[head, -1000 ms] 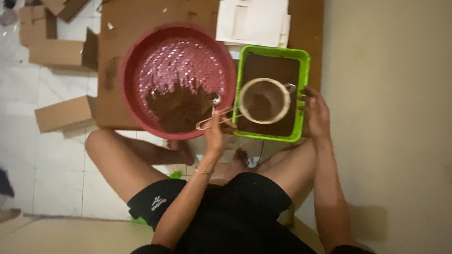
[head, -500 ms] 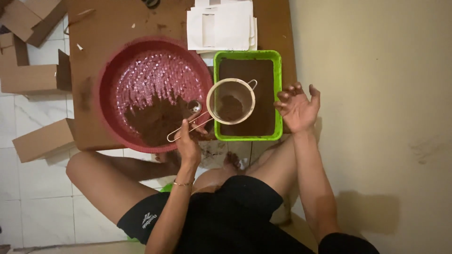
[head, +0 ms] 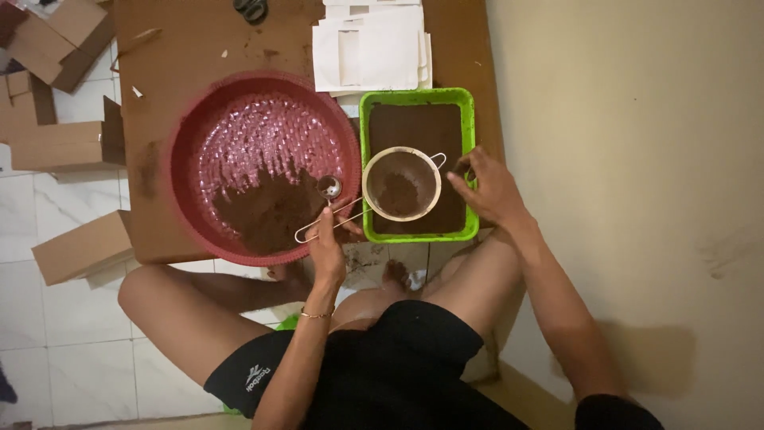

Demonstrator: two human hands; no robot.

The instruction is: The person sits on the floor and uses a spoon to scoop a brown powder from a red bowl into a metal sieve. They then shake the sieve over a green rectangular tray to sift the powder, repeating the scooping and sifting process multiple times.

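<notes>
Hands: left hand (head: 328,248) closed around the wire handle of the sieve (head: 400,184); right hand (head: 489,189) loosely open, fingers resting on the right rim of the green tray (head: 415,99), likely to keep it from sliding.
Cardboard boxes (head: 68,143): well left of the tray, folded and lying on the white tile floor.
Red basin (head: 264,167): just left of the tray, touching or nearly so; a heap of brown powder (head: 267,211) sits at its near side, close to the left hand for easy reach.
Spoon (head: 329,188): small and metal, at the basin's edge nearest the tray; whether the left hand holds it too, I cannot tell.
Sieve position: held level over the tray's near half, a little powder in its mesh, so what falls through would land in the tray.
Tray contents: flat layer of fine brown powder.
White paper (head: 370,48): stacked just beyond the tray's far end.
Cardboard sheet (head: 191,48): under basin and tray, sparing the floor.
</notes>
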